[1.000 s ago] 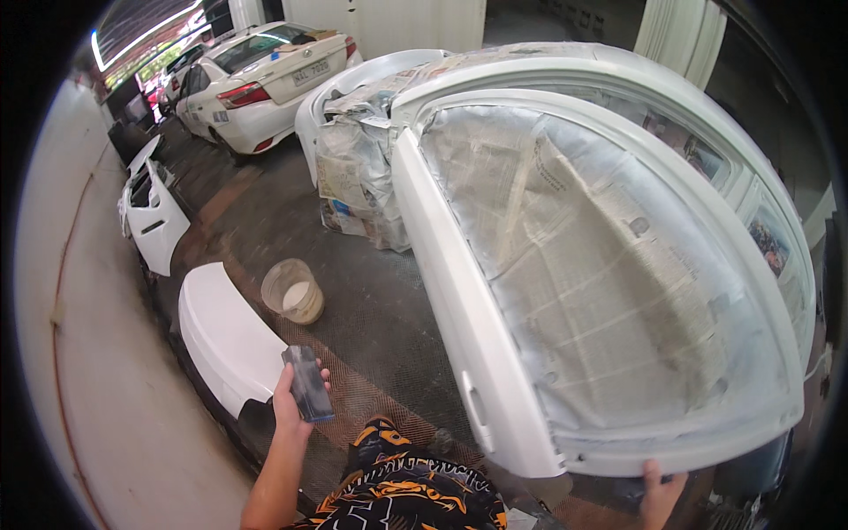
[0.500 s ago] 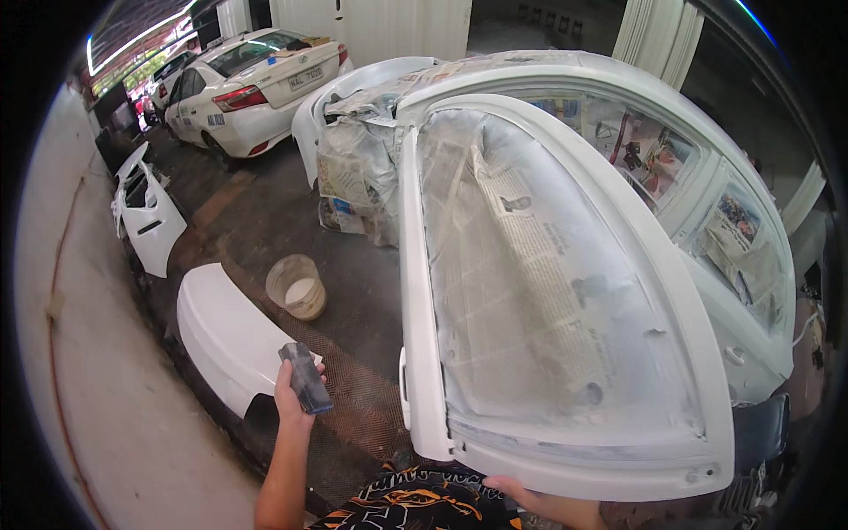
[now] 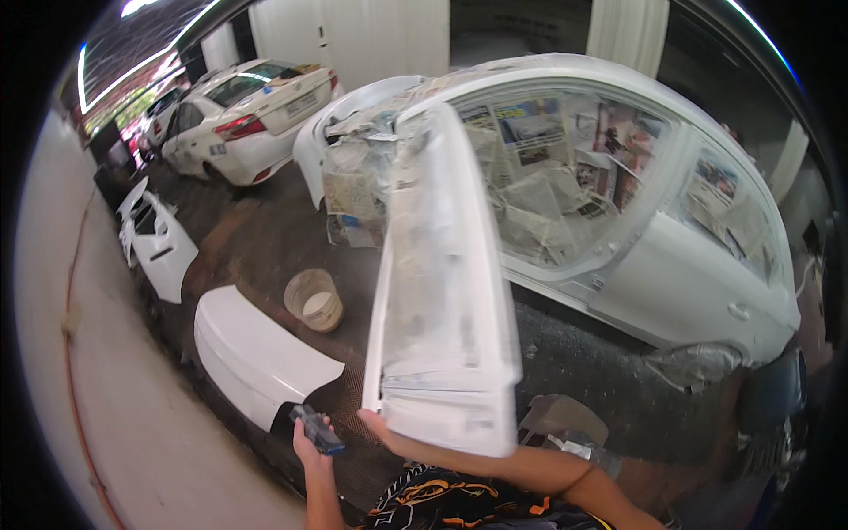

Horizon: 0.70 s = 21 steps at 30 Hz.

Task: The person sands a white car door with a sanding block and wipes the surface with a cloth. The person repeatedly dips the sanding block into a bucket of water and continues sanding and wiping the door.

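In my left hand (image 3: 314,439) is a dark rectangular sanding block (image 3: 320,429) with a blue edge, the fingers closed around it. The right forearm crosses in front of me under a white car door (image 3: 442,353). My right hand (image 3: 378,426) grips the door's lower left edge; some of its fingers are hidden behind the door. Greyish newspaper masks the window area of the door. Behind it stands the white car body (image 3: 689,274), its door opening and rear window covered with newspaper.
A white curved body panel (image 3: 252,353) lies on the floor at left, near a bucket (image 3: 314,300) of whitish liquid. Another white panel (image 3: 159,247) leans by the wall (image 3: 79,265). A white sedan (image 3: 256,132) is parked behind. A dark grey piece (image 3: 565,420) is on the floor at right.
The door has swung left, now seen narrower, uncovering the papered door opening. My right hand has moved left along its lower edge. The left hand with the sanding block is lower.
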Motion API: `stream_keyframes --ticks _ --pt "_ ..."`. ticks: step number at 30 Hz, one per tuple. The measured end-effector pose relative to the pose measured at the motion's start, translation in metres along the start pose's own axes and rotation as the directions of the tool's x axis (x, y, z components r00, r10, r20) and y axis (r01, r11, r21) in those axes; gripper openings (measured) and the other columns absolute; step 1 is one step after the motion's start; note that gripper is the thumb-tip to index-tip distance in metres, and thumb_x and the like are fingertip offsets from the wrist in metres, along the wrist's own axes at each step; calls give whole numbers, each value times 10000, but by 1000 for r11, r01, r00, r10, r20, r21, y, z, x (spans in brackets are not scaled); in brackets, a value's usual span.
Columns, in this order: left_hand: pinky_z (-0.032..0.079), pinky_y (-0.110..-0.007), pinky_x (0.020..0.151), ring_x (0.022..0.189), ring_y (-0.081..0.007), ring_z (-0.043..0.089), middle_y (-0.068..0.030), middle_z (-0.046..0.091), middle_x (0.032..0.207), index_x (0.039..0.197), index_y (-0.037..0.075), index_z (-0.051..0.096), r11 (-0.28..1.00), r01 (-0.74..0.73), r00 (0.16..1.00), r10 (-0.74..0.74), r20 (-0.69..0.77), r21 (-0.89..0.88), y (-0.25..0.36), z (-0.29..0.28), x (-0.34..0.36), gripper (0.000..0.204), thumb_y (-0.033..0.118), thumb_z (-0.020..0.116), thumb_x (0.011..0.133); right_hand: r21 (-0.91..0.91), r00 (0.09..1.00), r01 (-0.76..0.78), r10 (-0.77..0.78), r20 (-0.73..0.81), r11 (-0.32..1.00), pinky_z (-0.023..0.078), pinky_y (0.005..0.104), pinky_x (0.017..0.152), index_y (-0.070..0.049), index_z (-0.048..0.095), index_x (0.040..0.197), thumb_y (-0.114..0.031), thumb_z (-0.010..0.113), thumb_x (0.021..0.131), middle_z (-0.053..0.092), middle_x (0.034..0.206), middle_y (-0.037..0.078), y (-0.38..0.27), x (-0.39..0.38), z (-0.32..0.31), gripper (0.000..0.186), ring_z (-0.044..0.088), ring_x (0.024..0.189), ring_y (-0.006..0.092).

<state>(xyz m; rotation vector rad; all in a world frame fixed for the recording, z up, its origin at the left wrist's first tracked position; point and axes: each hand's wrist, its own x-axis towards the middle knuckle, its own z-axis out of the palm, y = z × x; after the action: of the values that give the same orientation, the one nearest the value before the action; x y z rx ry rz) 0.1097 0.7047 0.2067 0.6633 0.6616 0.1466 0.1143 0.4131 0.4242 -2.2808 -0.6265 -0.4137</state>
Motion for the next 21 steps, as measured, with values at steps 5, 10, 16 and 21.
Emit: stream_keyframes --ticks 5,10,16,21 --pt "563 -448 838 972 -275 700 -131 692 1158 1309 52 608 999 44 999 -44 9 0 -8 -75 10 445 411 454 1094 -97 987 29 -13 162 995 579 474 624 -39 760 754 -547 602 946 716 716 176 -28 31 8 566 727 675 356" --pt "558 -432 700 814 -276 686 -120 695 1068 1254 78 600 995 10 998 -3 -68 97 -21 -118 1 408 407 414 1102 5 970 14 -15 243 1000 579 487 585 1 760 751 -544 600 937 710 714 209 -55 63 27 598 721 650 377" --pt "543 -420 627 749 -283 674 -121 670 977 1209 79 574 953 -40 966 114 -234 302 -21 -133 -28 370 406 453 1086 91 969 -38 14 248 995 589 511 671 -13 775 800 -503 609 945 736 792 215 -75 84 87 537 737 742 392" --pt "546 -432 618 742 -286 668 -119 657 954 1220 97 563 956 -38 968 107 -226 292 -37 -152 -50 372 429 483 1072 134 982 16 -40 184 991 588 514 688 -18 778 836 -451 593 968 740 810 217 -91 105 122 489 738 776 397"
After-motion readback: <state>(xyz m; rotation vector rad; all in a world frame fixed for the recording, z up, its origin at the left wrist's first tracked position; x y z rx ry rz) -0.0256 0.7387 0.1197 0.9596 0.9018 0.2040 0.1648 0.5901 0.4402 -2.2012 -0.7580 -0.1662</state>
